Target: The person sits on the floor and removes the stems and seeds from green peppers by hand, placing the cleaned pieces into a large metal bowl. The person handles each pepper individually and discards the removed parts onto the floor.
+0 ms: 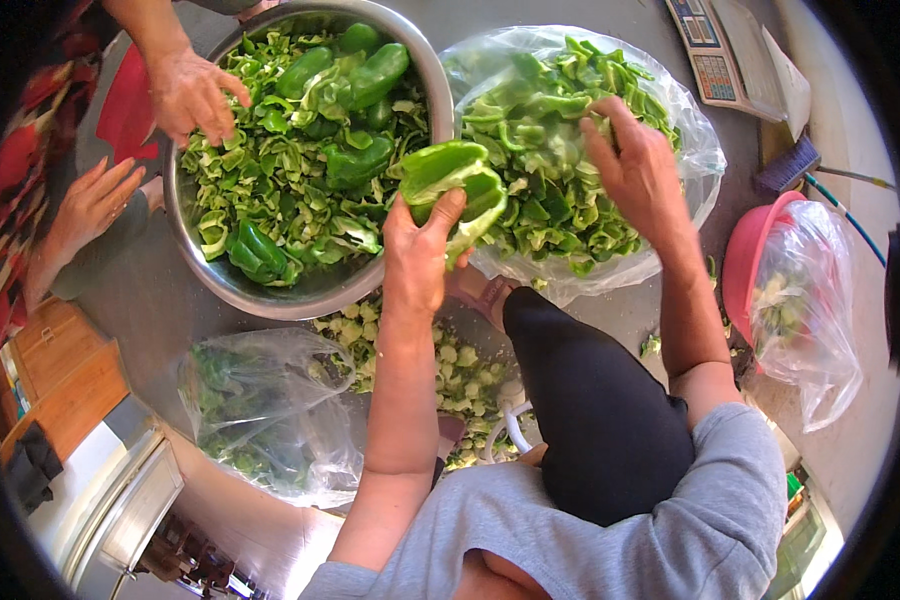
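Observation:
My left hand (pixel 420 247) grips an opened green bell pepper (pixel 450 184), its hollow inside and pale ribs showing, between the metal basin and the clear bag. My right hand (pixel 630 161), slightly blurred, is held over the cut green pepper pieces (pixel 555 217) in the open clear plastic bag (pixel 694 157); its fingers are curled apart, and I see nothing in them. The large stainless steel basin (pixel 441 82) holds cut pieces and several whole-looking green peppers (pixel 379 75).
Another person's hands (pixel 195 94) are at the basin's left side. Pepper cores (pixel 457 367) lie on the floor below my left forearm, beside a clear bag of greens (pixel 270 412). A pink basin (pixel 742 270), a brush (pixel 789 163) and a digital scale (pixel 712 60) stand right.

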A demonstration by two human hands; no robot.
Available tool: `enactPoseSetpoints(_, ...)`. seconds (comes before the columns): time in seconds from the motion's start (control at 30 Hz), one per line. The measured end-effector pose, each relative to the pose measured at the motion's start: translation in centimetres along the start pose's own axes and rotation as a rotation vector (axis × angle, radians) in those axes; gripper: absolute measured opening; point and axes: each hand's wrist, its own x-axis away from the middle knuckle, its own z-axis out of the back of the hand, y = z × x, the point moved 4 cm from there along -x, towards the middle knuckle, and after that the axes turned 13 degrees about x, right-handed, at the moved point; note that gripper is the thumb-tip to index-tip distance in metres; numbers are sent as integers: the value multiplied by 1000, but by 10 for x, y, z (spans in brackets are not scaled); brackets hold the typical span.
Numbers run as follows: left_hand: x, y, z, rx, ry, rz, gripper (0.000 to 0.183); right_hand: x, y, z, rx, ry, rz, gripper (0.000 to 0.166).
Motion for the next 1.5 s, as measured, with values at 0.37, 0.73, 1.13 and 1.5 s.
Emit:
enactPoseSetpoints(0.37, 6, 11, -19, -374, -267, -104, 36, 8, -42, -47, -471, -200, 259, 38)
enactPoseSetpoints(0.73, 2, 14, 8, -739, -499, 15, 35, 19, -32, -62, -412, -442, 377, 42)
enactPoseSetpoints(1.13, 35, 22, 15, -679, -398, -167, 23, 24, -55, -49, -321, -382, 552, 32)
enactPoseSetpoints(1.5, 9, -12, 27, 117, -492, 140, 44, 11, -35, -59, -542, -747, 149, 42)
